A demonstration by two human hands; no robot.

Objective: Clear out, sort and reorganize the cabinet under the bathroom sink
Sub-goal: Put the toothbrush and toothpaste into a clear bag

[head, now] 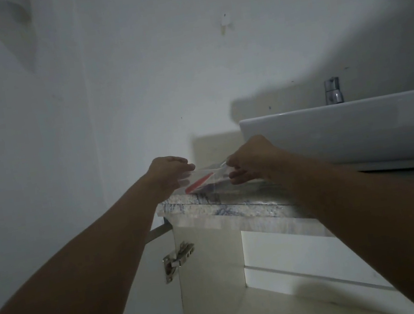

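Observation:
A clear plastic bag [207, 175] with a red item and something dark inside rests on the marbled countertop [225, 208], left of the sink. My left hand [168, 171] pinches the bag's left end and my right hand [251, 159] pinches its right end. Both arms reach up from below. Under the countertop the cabinet [214, 278] stands open; only its pale inner side wall and floor show, and nothing stored inside is visible from here.
A white basin [346, 134] sits on the countertop at right, with a chrome tap [333, 92] behind it. A metal hinge [177, 260] is fixed to the cabinet's left edge. The open door edge [158, 232] juts left. A plain wall fills the background; the room is dim.

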